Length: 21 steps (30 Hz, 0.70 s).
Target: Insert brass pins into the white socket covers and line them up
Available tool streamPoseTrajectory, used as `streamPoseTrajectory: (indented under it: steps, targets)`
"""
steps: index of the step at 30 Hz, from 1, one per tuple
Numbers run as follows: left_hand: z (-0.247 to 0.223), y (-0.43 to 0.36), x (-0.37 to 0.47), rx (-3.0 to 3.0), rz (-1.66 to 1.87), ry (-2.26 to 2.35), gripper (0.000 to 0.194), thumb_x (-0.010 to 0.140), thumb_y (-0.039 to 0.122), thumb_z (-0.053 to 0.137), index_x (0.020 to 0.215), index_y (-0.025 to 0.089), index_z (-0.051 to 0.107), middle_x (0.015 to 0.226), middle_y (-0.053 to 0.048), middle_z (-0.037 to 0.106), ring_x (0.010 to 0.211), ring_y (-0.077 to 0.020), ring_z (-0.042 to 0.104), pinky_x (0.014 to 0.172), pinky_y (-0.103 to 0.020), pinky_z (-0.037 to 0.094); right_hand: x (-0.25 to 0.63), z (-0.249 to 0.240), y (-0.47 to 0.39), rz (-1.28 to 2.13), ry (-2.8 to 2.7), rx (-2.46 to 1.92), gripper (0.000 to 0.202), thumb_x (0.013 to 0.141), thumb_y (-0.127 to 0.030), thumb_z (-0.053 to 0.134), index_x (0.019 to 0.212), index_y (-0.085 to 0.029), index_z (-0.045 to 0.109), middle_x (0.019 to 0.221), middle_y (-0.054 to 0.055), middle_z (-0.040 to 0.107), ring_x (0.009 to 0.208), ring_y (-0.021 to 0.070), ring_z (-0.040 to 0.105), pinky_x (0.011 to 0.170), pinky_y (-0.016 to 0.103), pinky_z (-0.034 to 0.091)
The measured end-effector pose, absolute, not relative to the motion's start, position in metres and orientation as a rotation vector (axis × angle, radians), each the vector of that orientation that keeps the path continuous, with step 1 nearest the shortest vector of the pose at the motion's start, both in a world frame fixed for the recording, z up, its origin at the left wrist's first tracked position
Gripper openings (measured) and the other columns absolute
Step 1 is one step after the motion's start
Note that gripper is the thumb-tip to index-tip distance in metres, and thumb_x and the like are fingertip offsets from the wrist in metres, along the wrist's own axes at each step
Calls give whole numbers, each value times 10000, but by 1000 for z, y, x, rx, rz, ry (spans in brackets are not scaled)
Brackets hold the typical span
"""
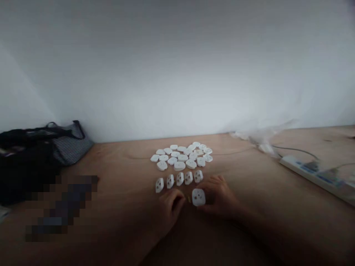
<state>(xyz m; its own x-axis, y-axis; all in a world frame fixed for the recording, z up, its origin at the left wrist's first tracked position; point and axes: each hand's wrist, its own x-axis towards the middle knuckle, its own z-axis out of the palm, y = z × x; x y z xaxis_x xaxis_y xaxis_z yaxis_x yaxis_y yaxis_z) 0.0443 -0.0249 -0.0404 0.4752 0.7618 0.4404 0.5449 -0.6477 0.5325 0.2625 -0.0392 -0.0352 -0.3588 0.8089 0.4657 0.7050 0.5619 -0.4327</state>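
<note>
My right hand (220,195) is closed on a white plastic socket piece (199,197), square with rounded corners and dark openings in its face. Thumb and fingers grip its right side, with the face turned toward me. Just left of it, my left hand (171,202) has its fingers curled together. A small brassy bit (189,199) shows between that hand and the piece; whether the left fingers hold it is unclear. Beyond both hands, several similar socket pieces (180,178) stand in a row, their openings facing me.
Several more white pieces (179,166) lie grouped farther back on the wooden table (124,184). To the right are a power strip (313,173) with plugs and cables and a clear plastic bag (263,138). A dark striped bag (69,144) and a pixelated object (63,207) are at left.
</note>
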Motion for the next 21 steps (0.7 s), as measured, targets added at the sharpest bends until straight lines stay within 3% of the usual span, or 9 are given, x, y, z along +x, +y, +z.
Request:
streamPoseTrajectory:
  steps: [7,21]
  targets:
    - [-37,-28,45,2407,1161,1050,88,878,213,491,862,187,574,762,-14,638,679,-144,606,635,-231,472,257,-33,-42,215,-2199,-1150,439,592,-436,732,972,-239,634,930,46,674,885,250,554,770,361,306]
    - [-36,-30,50,2445,1132,938,121,881,203,511,844,180,624,766,-26,656,698,-143,627,653,-223,490,249,-32,-45,224,-2224,-1102,429,621,-457,711,988,-249,637,923,32,677,877,238,550,775,364,293]
